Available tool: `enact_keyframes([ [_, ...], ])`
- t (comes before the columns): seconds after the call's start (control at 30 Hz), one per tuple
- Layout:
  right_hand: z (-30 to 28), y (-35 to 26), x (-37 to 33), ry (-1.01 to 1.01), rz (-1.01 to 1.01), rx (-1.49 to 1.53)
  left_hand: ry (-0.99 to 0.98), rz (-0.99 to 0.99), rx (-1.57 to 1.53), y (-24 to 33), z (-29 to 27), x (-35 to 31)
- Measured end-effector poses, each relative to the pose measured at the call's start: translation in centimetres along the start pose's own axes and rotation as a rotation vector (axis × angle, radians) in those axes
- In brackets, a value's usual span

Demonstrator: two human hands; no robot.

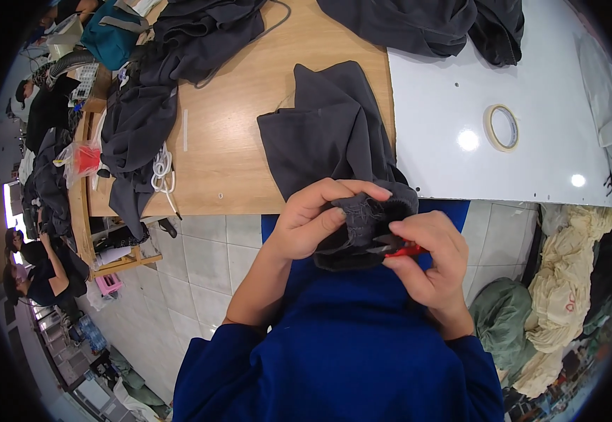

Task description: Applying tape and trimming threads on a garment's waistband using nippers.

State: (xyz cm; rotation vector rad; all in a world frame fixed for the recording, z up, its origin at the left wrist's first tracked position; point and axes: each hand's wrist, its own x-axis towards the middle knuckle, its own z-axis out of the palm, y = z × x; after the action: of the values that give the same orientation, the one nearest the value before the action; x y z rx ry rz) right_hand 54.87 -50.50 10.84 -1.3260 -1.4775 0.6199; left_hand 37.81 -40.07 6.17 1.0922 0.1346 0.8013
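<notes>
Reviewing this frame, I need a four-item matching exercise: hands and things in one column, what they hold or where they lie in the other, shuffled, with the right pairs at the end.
Column one
1. Tape roll
2. Left hand
3. White cord
4. Right hand

Column two
A. Holds the red tool
B. Looped on the wooden tabletop
C. Lies on the white tabletop
D. Grips the dark cloth

Right pairs: 1-C, 2-D, 3-B, 4-A
</notes>
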Motion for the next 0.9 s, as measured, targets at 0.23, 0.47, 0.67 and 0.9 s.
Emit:
enact_keyframes([
  [0.23, -0.6, 0.0, 0.7, 0.061, -0.089, -0.331, -0.041, -0.049, 0.183, 1.1, 0.0, 0.1],
  [0.47, -0.5, -0.1, 0.7, 0.053, -0.111, -0.364, -0.023, -0.075, 0.257, 1.3, 0.3, 0.2],
  [0.67, -0.7, -0.3, 0.7, 0.036, -0.124, -0.375, -0.017, -0.093, 0.278, 1.4, 0.5, 0.2],
  [0.9, -0.8, -0.4, 0.8, 0.031, -0.141, -0.374, -0.042, -0.091, 0.346, 1.6, 0.5, 0.4],
])
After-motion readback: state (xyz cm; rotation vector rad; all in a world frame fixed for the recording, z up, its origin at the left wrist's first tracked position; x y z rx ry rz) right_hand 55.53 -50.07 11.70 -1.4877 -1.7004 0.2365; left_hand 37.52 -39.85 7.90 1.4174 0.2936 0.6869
